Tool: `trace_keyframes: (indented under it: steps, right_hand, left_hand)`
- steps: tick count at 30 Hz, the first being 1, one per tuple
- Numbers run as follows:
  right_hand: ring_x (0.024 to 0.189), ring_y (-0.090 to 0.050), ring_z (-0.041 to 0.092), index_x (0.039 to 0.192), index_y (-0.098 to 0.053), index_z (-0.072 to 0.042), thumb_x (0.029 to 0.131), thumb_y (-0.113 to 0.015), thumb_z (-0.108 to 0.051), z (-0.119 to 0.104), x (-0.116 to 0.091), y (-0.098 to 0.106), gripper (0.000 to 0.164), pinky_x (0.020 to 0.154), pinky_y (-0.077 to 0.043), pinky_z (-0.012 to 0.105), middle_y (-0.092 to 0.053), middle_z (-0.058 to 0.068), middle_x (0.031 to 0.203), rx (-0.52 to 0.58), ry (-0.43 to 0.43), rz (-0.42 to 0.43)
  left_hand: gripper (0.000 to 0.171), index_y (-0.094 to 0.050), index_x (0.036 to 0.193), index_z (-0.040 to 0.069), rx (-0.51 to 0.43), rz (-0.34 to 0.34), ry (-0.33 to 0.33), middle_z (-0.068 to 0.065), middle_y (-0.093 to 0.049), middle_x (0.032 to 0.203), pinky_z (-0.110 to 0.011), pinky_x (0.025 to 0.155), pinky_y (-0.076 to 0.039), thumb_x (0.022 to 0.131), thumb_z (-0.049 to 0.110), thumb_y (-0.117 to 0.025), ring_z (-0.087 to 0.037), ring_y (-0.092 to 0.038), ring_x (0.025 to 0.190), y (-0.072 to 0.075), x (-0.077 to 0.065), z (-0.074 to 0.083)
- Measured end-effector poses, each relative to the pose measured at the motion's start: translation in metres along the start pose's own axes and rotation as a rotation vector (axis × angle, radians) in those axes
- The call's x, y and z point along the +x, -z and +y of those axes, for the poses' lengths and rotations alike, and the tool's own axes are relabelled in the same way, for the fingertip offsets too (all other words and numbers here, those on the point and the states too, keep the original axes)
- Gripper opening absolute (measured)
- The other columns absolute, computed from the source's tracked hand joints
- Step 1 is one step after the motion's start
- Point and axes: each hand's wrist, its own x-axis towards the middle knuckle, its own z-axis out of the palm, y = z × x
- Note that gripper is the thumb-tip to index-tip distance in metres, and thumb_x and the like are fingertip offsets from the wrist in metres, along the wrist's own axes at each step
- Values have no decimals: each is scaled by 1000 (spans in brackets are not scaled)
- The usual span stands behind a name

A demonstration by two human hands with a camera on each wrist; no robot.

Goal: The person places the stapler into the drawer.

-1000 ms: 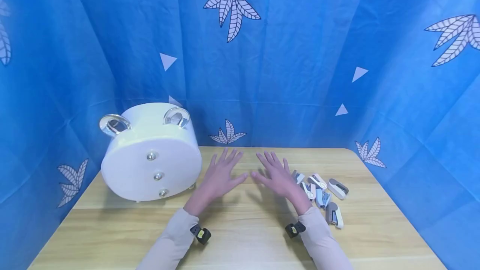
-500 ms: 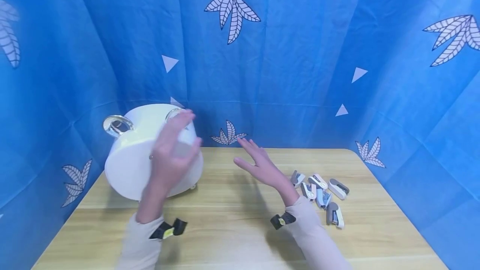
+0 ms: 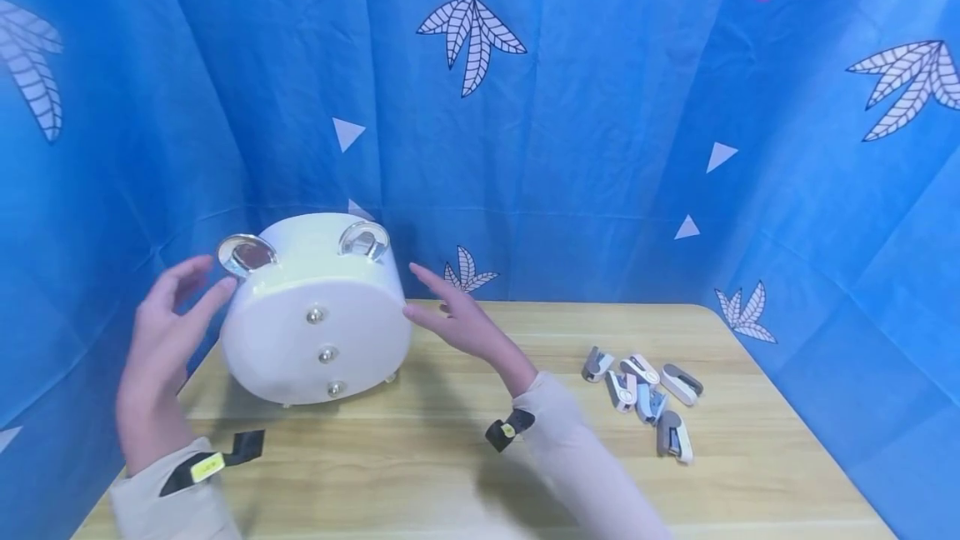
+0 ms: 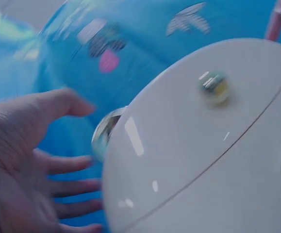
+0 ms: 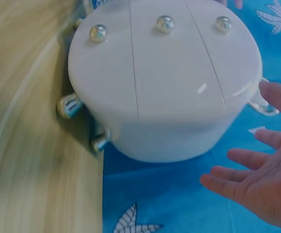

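A white oval box with seamed front panels, a silver knob on each, and two shiny ear-shaped rings on top (image 3: 288, 332) stands on small feet on the wooden table. Beside its left ear, my left hand (image 3: 161, 340) is held with thumb and fingers spread; in the left wrist view the fingers of that hand (image 4: 77, 187) reach close to the box's edge. On the other side, my right hand (image 3: 465, 319) has its fingers stretched toward the box's right wall. The right wrist view shows the palm of my right hand (image 5: 266, 179) facing the box, nothing in it.
Several mini staplers (image 3: 651, 402) in grey, white, pink and blue lie in a loose cluster on the right of the table (image 3: 750, 457). Blue patterned curtain (image 3: 600, 148) hangs behind the table and along both sides.
Both hands have left the table's middle. The left hand crossed in front of the box to its left side; the right hand moved left to its right side. The box stays put.
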Motion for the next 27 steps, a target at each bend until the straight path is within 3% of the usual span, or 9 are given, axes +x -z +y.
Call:
trace_keyframes:
  steps: [2,5,6,7,14,20,23,27]
  right_hand:
    - [152,-36,27,160,-31,-33,102,-62,-38,-2,4,-5,66,118,-39,56,-31,-8,167,24,8,-7]
    - [148,-43,30,159,-35,-29,101,-64,-33,-3,8,-10,65,114,-44,53,-35,-5,165,62,20,-8]
    - [147,-44,30,159,-36,-27,101,-64,-30,-3,10,-12,64,113,-46,51,-37,-4,165,81,29,-11]
    - [146,-45,29,159,-37,-25,101,-65,-27,-3,11,-13,63,111,-48,49,-38,-2,164,101,39,-12]
    - [140,-52,31,155,-44,-17,101,-64,-19,-4,17,-15,58,99,-57,31,-44,5,161,142,85,-14]
    - [131,-61,28,150,-52,-19,100,-67,-19,-3,9,-1,53,97,-58,34,-52,4,154,91,52,44]
    - [126,-64,29,146,-56,-18,99,-69,-17,-1,0,11,49,95,-60,36,-58,7,148,68,32,68]
    - [123,-66,33,140,-59,-19,97,-71,-18,6,-12,30,45,92,-61,39,-62,9,141,54,-10,104]
  left_hand:
    - [59,-38,157,24,59,-149,-28,-1,-43,152,-29,115,-40,103,38,-59,-14,-40,138,9,2,-15]
    - [54,-41,155,26,99,-279,-81,10,-48,142,-11,90,-45,104,36,-58,2,-46,121,17,6,-30]
    - [53,-42,154,26,97,-300,-89,13,-48,140,-7,81,-42,104,34,-58,7,-46,117,18,7,-32]
    - [53,-41,154,27,91,-314,-90,14,-48,140,-7,79,-42,105,34,-57,9,-46,115,19,8,-34]
    - [55,-41,155,25,73,-339,-94,10,-47,141,-6,79,-43,104,30,-59,11,-49,113,19,9,-32]
    - [55,-41,155,19,83,-378,-127,-2,-43,145,-15,83,-44,104,30,-59,2,-48,112,6,10,-22]
    - [54,-41,153,16,58,-419,-129,-4,-43,146,-27,91,-43,104,31,-59,-1,-47,115,-7,13,-16]
    - [57,-40,152,12,18,-490,-122,-8,-43,149,-48,103,-41,104,34,-59,-15,-47,127,-30,18,-5]
